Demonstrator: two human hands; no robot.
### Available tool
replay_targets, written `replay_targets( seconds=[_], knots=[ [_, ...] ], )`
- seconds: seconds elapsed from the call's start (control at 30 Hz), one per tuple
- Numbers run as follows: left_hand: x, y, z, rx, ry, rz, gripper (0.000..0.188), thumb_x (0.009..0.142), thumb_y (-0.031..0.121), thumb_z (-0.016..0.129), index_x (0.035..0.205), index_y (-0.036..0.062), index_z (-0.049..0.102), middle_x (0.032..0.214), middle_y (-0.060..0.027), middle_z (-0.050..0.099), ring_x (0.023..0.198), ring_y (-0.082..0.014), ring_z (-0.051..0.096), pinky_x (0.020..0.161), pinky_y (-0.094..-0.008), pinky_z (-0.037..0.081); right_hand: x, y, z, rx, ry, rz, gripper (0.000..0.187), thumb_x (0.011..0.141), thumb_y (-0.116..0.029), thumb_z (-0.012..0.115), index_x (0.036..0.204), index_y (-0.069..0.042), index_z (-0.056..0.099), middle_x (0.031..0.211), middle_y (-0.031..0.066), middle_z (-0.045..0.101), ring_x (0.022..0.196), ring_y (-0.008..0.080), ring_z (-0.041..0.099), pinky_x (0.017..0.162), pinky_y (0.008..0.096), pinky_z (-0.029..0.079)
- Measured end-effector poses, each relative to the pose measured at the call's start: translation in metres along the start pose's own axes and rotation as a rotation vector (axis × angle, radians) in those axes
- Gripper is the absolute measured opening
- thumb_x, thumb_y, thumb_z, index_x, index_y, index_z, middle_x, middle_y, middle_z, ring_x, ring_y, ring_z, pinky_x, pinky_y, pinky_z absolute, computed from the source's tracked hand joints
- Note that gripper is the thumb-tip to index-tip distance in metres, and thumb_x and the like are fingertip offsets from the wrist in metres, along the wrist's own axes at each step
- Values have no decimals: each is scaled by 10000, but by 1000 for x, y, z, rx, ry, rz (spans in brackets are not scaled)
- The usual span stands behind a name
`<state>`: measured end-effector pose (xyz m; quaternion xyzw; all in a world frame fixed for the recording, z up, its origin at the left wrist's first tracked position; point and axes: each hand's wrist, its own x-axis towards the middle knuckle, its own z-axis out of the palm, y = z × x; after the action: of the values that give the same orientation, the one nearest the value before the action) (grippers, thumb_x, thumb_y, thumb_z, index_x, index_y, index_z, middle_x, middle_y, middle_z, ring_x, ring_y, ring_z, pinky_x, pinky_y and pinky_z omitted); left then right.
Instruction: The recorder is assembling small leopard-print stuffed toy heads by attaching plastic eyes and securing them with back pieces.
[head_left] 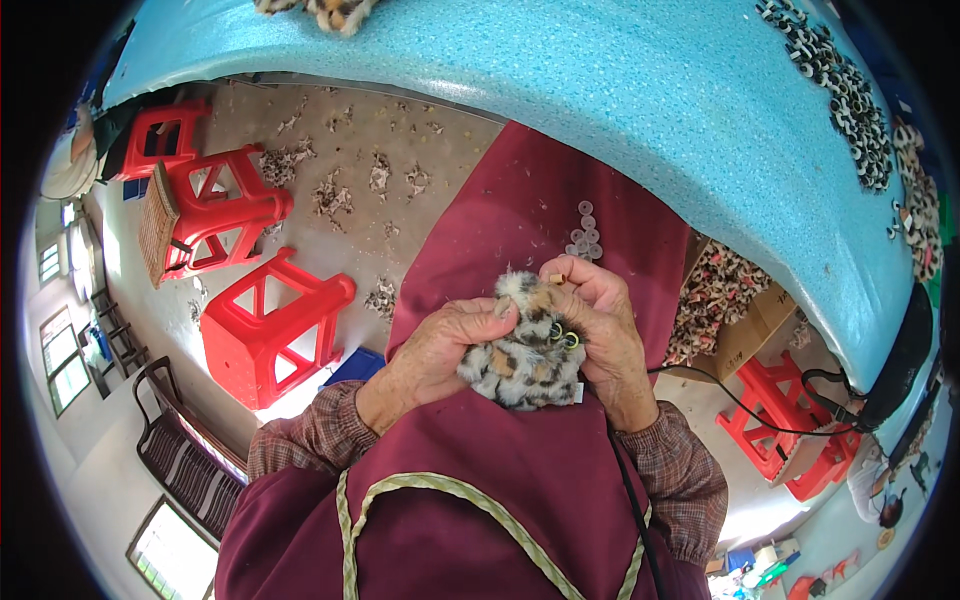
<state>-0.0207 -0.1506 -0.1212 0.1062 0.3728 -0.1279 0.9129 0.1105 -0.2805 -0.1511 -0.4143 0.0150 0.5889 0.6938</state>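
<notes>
Over my lap I hold a spotted furry plush piece (pixel 525 370), cream with black and tan patches. Two round toy eyes (pixel 565 337) with yellow-green rims sit on its right side, and a small white tag shows at its lower right edge. My left hand (pixel 440 345) pinches the plush from the left, thumb on top. From the right, my right hand (pixel 612 325) grips it with curled fingers; a small tan band or scrap shows at a fingertip. Several clear plastic washers (pixel 585 243) lie on my maroon apron (pixel 490 220) just beyond the hands.
A blue-covered table (pixel 560 80) curves across the far side, bearing many small black-and-white parts (pixel 850 110) and plush pieces (pixel 920 200). Right of my lap stands a cardboard box (pixel 745 330) of plush pieces. Red stools (pixel 275 325) and fabric scraps (pixel 330 195) occupy the floor.
</notes>
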Motion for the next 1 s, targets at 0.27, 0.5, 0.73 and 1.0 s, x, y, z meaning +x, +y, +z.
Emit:
replay_targets(
  seconds=[0.27, 0.5, 0.73, 1.0],
  knots=[
    [-2, 3, 9, 43, 80, -4, 333, 928, 273, 562, 1081, -22, 583, 987, -96, 661, 848, -163, 659, 752, -288, 543, 0, 3, -1, -38, 11, -9, 186, 851, -161, 670, 933, -11, 597, 819, -13, 608, 730, 46, 545, 658, 180, 424],
    [-3, 5, 7, 261, 115, 49, 313, 915, 273, 588, 1019, -22, 600, 940, -73, 657, 793, -127, 642, 690, -259, 539, 7, -29, 3, -577, -119, -72, 261, 839, -238, 686, 927, -5, 607, 786, -20, 605, 718, 40, 534, 632, 195, 424],
    [-5, 7, 6, 150, -143, -28, 325, 866, 141, 644, 1137, -22, 568, 992, -75, 651, 849, -137, 643, 739, -260, 536, 1, -21, 5, -313, -95, -88, 214, 832, -197, 680, 878, 4, 622, 765, -14, 616, 700, 43, 542, 626, 206, 435],
    [-11, 0, 2, 122, -145, -34, 361, 854, 100, 640, 1182, -26, 551, 1057, -92, 650, 927, -158, 642, 823, -283, 524, -6, -23, 12, -343, -85, -131, 184, 859, -173, 660, 874, 6, 622, 762, -15, 616, 699, 34, 536, 621, 191, 428]
  ],
)
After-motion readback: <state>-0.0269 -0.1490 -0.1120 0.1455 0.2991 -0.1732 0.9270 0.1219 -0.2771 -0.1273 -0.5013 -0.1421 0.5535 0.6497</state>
